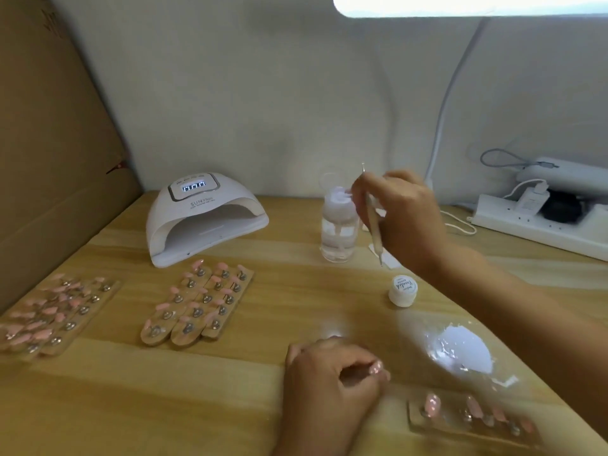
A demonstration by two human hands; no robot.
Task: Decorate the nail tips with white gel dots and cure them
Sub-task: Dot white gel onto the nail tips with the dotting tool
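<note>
Nail tips on wood tbl, white wall behind, cardboard L

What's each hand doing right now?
Left hand: closed, pinching a pink nail tip.
Right hand: closed, holding the dotting stick.

Bare left hand, bare right hand

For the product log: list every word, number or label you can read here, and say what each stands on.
"SUN": on the front of the lamp; the small characters after it and the line below are too blurred to read.
"000", as far as it can be made out: on the display on the lamp's top.
Cursive word on the lid of the jar: too blurred to read.
</note>
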